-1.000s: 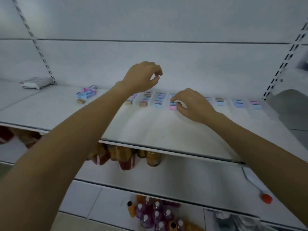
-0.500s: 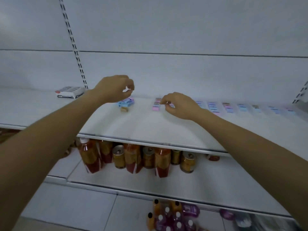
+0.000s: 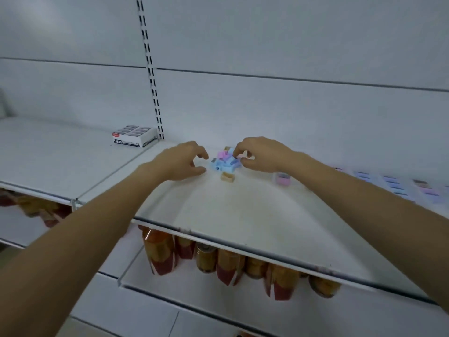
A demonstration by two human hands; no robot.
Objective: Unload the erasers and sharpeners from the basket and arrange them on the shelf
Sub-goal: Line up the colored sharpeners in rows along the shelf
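Swung left from the laid-out row, my right hand now pinches a blue sharpener in the loose pile on the shelf at frame centre, my left hand half-curled and empty beside it; next, I'd lift that piece clear toward the row.

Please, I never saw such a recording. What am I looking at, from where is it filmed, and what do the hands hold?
There is no machine: a person wears one camera on the head, looking down at their own arms. On the white shelf lies a pile of sharpeners. The right hand pinches a piece at its edge; the left hand, fingers loosely curved, holds nothing beside it. A tan sharpener lies in front, a box of erasers at the back left, neat rows of sharpeners to the right.
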